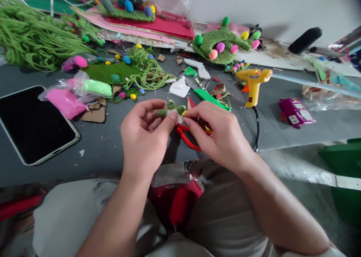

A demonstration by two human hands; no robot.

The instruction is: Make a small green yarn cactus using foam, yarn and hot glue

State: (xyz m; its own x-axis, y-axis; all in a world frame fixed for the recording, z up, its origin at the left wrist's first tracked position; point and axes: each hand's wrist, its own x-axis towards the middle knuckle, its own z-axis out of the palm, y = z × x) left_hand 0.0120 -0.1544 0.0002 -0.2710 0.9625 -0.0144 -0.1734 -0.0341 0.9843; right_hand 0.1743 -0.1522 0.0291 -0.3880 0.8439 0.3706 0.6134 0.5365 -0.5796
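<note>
My left hand (145,136) is closed around a small green yarn-wrapped piece (171,105) with a white patch, its thumb pressed on the front. At the right edge of that piece, my right hand (222,133) pinches a small yellow ball (184,113) between thumb and forefinger. Whether the ball is attached to the piece, I cannot tell. Beneath both hands lies a pair of scissors with red handles (186,139), partly covered by my right hand. A green cutter (211,100) and white scraps (179,88) lie just beyond my fingers.
A yellow glue gun (253,85) stands to the right, its black cord hanging toward the table edge. On the left are a tablet (36,125), bagged pink clay (65,103) and green yarn (34,35). A yarn-wrapped crescent with colored balls (217,39) rests behind, and a purple packet (296,112) lies right.
</note>
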